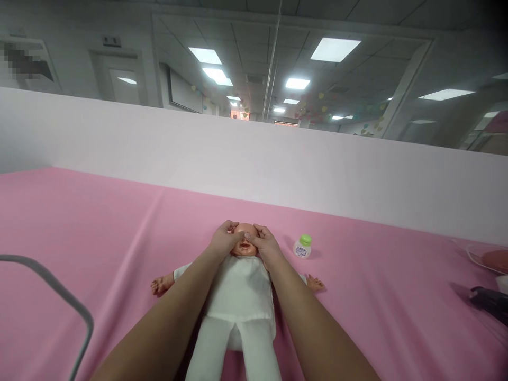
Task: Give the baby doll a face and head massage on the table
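Note:
A baby doll (240, 291) in a white top and trousers lies on its back on the pink sheet (377, 296), arms spread to both sides. My left hand (225, 238) cups one side of its head, the fingers curled round the edge and the thumb across the upper face. On the other side my right hand (265, 243) holds the head in the same way. Both thumbs come close together over the eye and nose area and hide it; the mouth shows below. A small clear bottle (302, 250) with a green cap stands to the right of my right hand.
Behind the doll runs a low white wall (246, 159) with a large window above it. A grey curved tube (47, 278) is at the left. At the right edge are a black object (490, 302) and a clear dish (476, 254) with something reddish inside.

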Demonstrator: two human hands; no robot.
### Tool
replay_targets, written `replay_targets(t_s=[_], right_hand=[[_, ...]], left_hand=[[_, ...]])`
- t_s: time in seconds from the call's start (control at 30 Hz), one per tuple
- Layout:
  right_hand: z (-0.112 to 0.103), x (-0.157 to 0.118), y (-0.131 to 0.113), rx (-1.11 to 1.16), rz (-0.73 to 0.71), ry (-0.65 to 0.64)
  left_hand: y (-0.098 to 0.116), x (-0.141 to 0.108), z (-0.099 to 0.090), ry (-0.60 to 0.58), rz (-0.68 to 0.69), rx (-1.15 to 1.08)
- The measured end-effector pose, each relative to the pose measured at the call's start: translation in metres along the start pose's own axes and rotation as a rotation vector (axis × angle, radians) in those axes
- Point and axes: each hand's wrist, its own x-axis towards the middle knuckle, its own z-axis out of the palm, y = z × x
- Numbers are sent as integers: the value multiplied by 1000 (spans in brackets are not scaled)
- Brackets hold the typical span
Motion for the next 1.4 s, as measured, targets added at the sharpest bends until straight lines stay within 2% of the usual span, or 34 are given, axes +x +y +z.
replay_targets(t_s=[0.17, 0.27, 0.5, 0.67, 0.8, 0.97, 1.07, 1.2, 1.3, 1.4], right_hand=[[0, 8, 9, -91, -54, 114], [-2, 12, 13, -98, -59, 135], [-8, 11, 9, -15, -6, 52], [-10, 6, 4, 48, 31, -9], [-11, 5, 1, 66, 56, -29], [-8, 1, -3, 50, 43, -58], [-6, -1, -4, 9, 39, -50], [-4, 0, -3, -34, 28, -34], [-2, 3, -1, -56, -7, 6], [0, 6, 3, -65, -36, 60]], left_hand=[[-5, 2, 4, 2, 17, -11], [-5, 4, 5, 3, 10, -34], [-5, 5, -4, -76, -38, -135], [-3, 2, -18, -179, -133, -173], [1, -2, -24, -215, -200, -203], [8, -7, -22, -235, -163, -199], [8, -7, -17, -214, -128, -177], [3, -3, -8, -110, -58, -113], [-1, 1, 0, -24, -7, -48], [-4, 2, 4, 8, 3, -37]])
